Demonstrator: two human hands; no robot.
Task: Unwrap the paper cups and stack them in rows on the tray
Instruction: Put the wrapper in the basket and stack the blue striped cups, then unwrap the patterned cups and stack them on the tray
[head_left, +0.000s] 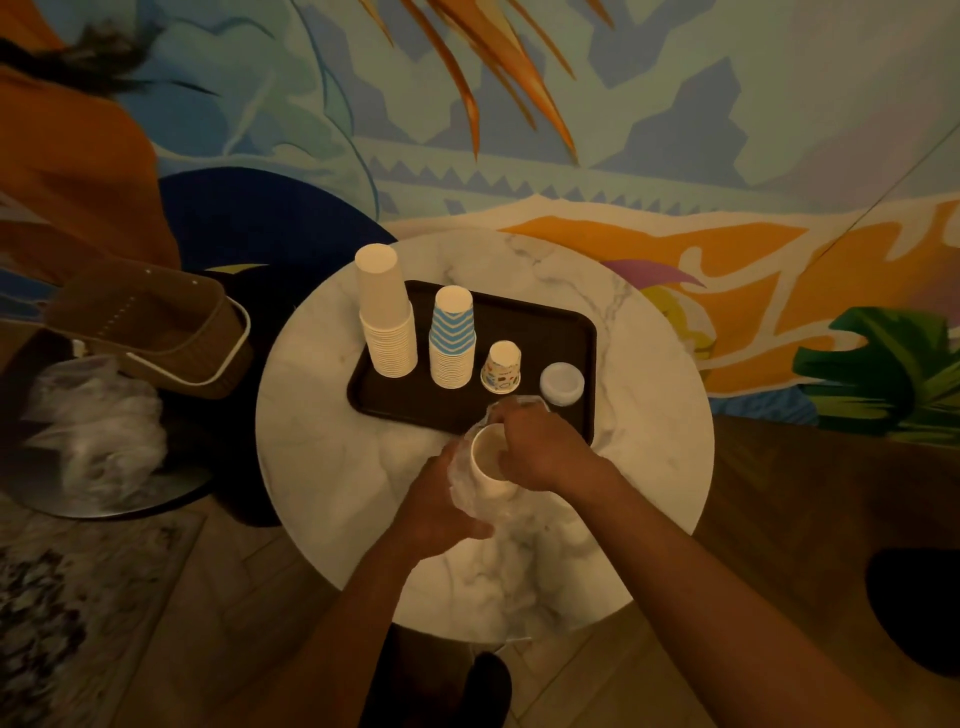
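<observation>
Both hands, left hand (441, 512) and right hand (540, 449), gripping a plastic-wrapped cup stack (491, 462) above the bench (649, 441), near the tray (519, 312); slippery wrap risked spilling cups.

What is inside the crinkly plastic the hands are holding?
White paper cups, nested, their open mouth facing up. The clear plastic wrap and both hands, left hand and right hand, hide how many there are.

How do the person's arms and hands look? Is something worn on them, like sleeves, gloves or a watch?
Both forearms are bare as far as the picture shows: no sleeves are in view. The left hand and the right hand have no gloves. I see no watch, bracelet or ring, though the dim light could hide a small one.
</observation>
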